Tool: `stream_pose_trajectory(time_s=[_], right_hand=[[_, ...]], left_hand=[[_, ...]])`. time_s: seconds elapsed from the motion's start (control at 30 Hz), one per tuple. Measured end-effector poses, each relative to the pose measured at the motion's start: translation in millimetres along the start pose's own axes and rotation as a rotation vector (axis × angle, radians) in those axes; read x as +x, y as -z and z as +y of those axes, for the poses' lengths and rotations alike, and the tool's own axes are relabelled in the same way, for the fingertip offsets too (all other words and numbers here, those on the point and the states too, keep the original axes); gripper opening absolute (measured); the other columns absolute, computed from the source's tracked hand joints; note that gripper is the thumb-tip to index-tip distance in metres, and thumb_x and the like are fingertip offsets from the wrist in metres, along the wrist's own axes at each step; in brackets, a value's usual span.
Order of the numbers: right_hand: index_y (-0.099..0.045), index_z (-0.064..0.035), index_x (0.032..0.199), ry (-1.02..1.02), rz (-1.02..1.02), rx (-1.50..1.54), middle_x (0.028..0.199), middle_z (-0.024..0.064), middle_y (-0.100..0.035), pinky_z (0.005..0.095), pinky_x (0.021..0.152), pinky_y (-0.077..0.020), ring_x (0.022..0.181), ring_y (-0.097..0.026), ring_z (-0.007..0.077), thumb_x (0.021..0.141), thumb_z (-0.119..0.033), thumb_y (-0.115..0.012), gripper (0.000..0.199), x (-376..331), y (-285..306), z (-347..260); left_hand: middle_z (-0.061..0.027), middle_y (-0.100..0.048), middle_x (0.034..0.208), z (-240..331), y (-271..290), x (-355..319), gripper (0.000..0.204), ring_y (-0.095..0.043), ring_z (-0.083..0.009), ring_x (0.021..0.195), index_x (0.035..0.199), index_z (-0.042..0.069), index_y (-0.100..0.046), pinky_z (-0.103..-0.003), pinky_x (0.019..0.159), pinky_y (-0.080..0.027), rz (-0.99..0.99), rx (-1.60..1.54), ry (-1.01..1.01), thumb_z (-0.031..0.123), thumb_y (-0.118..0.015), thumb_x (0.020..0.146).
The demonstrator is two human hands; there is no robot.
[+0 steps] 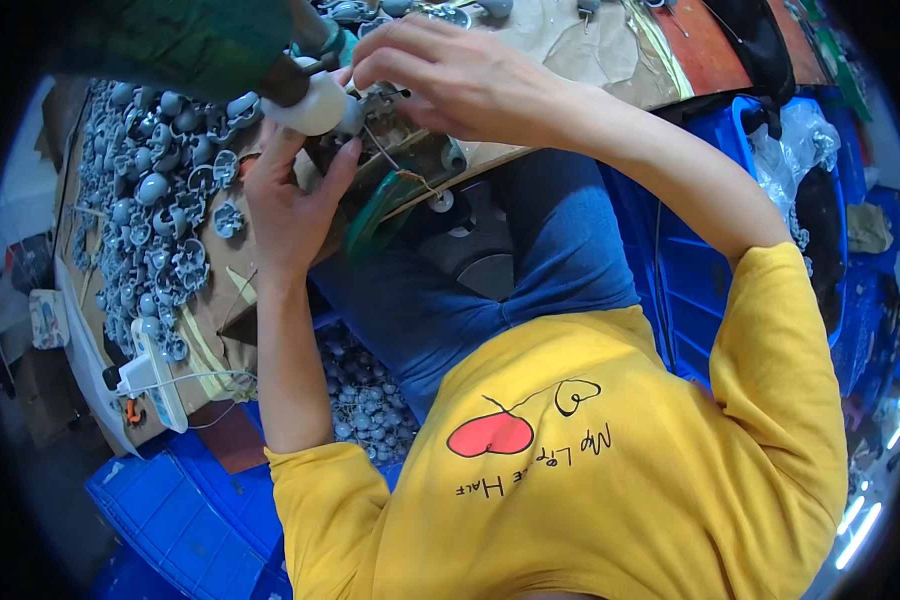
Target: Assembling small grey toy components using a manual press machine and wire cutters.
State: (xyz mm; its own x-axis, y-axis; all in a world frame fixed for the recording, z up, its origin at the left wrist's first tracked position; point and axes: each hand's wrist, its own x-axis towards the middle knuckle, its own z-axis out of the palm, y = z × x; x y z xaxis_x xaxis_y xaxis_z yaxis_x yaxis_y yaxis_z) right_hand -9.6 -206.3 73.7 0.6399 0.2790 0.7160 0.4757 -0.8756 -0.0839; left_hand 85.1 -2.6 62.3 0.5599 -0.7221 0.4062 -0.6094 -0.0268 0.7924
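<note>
My left hand [295, 200] reaches up under a white rounded machine head [312, 106]. Its thumb rests just below a small grey round plastic part [351, 118]; the other fingers are partly hidden behind the white head, and the hand closes about the part. Beside it, my right hand [455, 80] has its fingers curled and pinched together near the same spot. What lies between those fingertips is hidden. A green machine body [170, 45] hangs over the left hand. Under the hands sits a metal fixture [410, 150] with a thin rod and a string.
Many grey plastic shells and balls [155, 188] cover the table's left side. A white power strip [158, 375] with a cable sits at its edge. More grey balls [365, 395] fill a container beside my legs. Blue crates [190, 510] stand left and right; one holds clear plastic bags [795, 150].
</note>
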Motion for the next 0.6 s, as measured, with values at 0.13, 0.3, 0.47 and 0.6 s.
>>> stream_pose_trajectory(time_s=[0.13,0.3,0.47,0.6], right_hand=[[-0.055,-0.0066,0.107,0.000,-0.096,0.077,0.101,0.0094,-0.058,0.0384,0.077,-0.0522,0.093,-0.060,0.0298,0.074,-0.006,-0.069,0.036,5.6,-7.8,-1.1],[-0.055,-0.0056,0.109,0.021,-0.061,0.151,0.104,0.0115,-0.059,0.0385,0.079,-0.0520,0.094,-0.060,0.0312,0.072,-0.012,-0.072,0.041,3.4,-7.1,5.7],[-0.056,-0.0061,0.110,0.016,-0.023,0.097,0.104,0.0124,-0.059,0.0390,0.079,-0.0514,0.095,-0.060,0.0312,0.071,-0.012,-0.073,0.042,10.0,-6.6,-5.8],[-0.059,-0.0060,0.106,-0.090,-0.103,0.291,0.097,0.0124,-0.061,0.0380,0.075,-0.0526,0.089,-0.062,0.0309,0.069,-0.007,-0.072,0.039,12.0,-3.0,3.8]], left_hand=[[-0.0103,-0.058,0.121,-0.9,-6.4,-6.2,0.055,-0.054,-0.0189,0.115,0.130,0.000,-0.048,-0.033,0.098,-0.040,0.015,-0.170,0.085,-0.004,-0.066,0.078],[-0.0106,-0.050,0.129,11.7,-11.9,3.2,0.065,-0.049,-0.0201,0.121,0.136,0.002,-0.036,-0.033,0.102,-0.037,0.018,-0.306,0.036,-0.008,-0.063,0.078],[-0.0100,-0.055,0.124,17.4,-1.2,3.5,0.058,-0.051,-0.0199,0.118,0.131,0.002,-0.043,-0.033,0.102,-0.038,-0.068,-0.242,0.220,-0.008,-0.063,0.078],[-0.0084,-0.058,0.119,8.7,-0.7,0.0,0.049,-0.054,-0.0198,0.115,0.125,-0.001,-0.049,-0.032,0.101,-0.038,-0.022,-0.291,0.273,-0.006,-0.064,0.079]])
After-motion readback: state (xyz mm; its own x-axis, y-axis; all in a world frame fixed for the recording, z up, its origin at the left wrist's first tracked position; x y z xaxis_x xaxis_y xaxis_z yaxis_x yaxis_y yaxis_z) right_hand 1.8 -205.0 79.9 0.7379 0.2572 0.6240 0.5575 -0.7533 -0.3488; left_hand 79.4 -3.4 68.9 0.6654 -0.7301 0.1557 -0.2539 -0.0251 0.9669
